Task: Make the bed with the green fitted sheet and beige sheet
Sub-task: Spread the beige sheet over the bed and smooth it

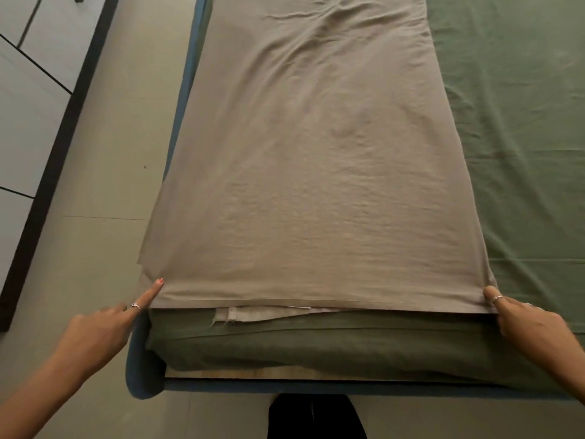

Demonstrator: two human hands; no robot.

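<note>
The green fitted sheet (512, 128) covers the mattress and wraps its near end. A folded beige sheet (316, 172) lies lengthwise over the bed's left part, with its near hem along the foot edge. My left hand (104, 327) has a straight finger touching the beige sheet's near left corner. At the near right corner, my right hand (525, 321) has its thumb on top of the hem and its fingers under the edge, pinching it.
The blue bed frame (142, 375) rims the mattress, with a wooden slat showing at the foot. Pale tiled floor (104, 153) runs along the left. A white wardrobe with a dark base (38, 198) stands at far left. Dark trousers (316, 416) show below the bed.
</note>
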